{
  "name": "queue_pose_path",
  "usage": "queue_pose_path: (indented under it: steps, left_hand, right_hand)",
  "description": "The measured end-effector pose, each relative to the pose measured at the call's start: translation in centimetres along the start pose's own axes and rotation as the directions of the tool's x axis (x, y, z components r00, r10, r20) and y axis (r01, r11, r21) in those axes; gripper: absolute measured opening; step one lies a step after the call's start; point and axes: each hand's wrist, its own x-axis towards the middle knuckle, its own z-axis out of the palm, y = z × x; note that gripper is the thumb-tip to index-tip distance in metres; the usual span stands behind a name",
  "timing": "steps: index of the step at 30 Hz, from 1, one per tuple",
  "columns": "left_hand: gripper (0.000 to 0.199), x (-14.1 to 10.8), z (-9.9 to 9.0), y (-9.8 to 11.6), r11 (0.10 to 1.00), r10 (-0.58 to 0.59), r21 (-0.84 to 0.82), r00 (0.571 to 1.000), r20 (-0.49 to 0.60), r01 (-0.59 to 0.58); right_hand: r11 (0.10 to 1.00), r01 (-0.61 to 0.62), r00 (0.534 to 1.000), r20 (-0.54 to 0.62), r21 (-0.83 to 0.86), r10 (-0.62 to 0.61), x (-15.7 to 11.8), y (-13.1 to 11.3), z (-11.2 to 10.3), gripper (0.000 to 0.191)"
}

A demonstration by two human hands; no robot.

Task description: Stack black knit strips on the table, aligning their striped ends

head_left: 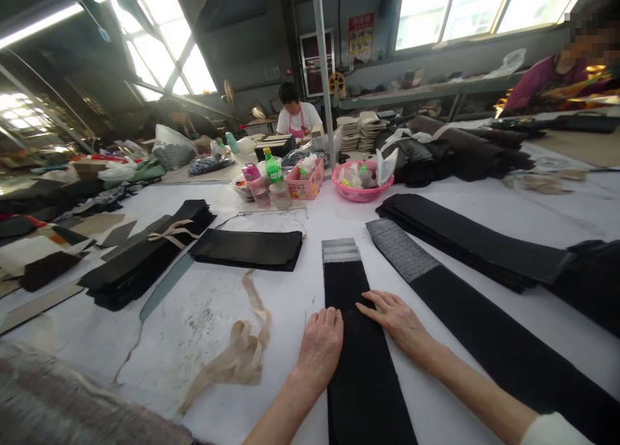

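Note:
A long black strip (361,367) lies in front of me on the white table, with grey stepped bands at its far end, where several layers seem stacked. My left hand (320,348) has its fingers bent and pressed together over the strip's left edge; its thumb is hidden. On the opposite edge, my right hand (400,322) lies with fingers stretched out and slightly apart, their tips on the black surface. To the right runs another black strip stack (489,335) with a grey, lined far end.
Black panels (247,248) and a tied black bundle (150,254) lie left. A beige fabric tape (237,354) curls nearby. More black pieces (465,235) are at right. Beyond stand a pink basin (363,192), a pink box (305,183) and a green bottle (272,167). Other people sit farther back.

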Motion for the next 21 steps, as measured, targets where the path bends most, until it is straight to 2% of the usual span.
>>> queue_pose_path:
  steps: [5, 9, 11, 13, 17, 21]
  left_hand:
    - [0.036, -1.9, 0.9, -0.7, 0.994, -0.107, -0.015, 0.994, -0.005, 0.107]
    - [0.030, -2.6, 1.6, -0.7, 0.976, -0.196, -0.104, 0.980, -0.025, 0.192]
    - [0.024, -2.6, 1.7, -0.6, 0.963, -0.236, -0.145, 0.971, -0.039, 0.228]
    - [0.020, -2.5, 1.5, -0.5, 0.950, -0.264, -0.184, 0.963, -0.046, 0.252]
    - [0.016, -2.4, 0.8, -0.5, 0.914, -0.311, -0.283, 0.950, -0.030, 0.291]
    - [0.013, -2.8, 0.2, -1.0, 0.823, -0.358, -0.478, 0.934, -0.016, 0.307]
  right_hand:
    - [0.999, -0.053, 0.999, -0.001, -0.013, 0.053, -1.9, 0.7, -0.6, 0.053]
    - [0.979, -0.201, 0.979, -0.009, 0.041, 0.202, -1.8, 0.6, -2.0, 0.038]
    - [0.959, -0.263, 0.964, 0.004, 0.106, 0.264, -0.6, 0.0, -2.7, 0.032]
    - [0.949, -0.268, 0.963, 0.043, 0.167, 0.264, 1.1, -0.8, -3.0, 0.027]
    - [0.918, -0.301, 0.947, 0.191, 0.257, 0.257, 4.7, -2.0, -2.3, 0.017]
    - [0.866, -0.364, 0.915, 0.304, 0.343, 0.265, 6.2, -1.4, -1.7, 0.008]
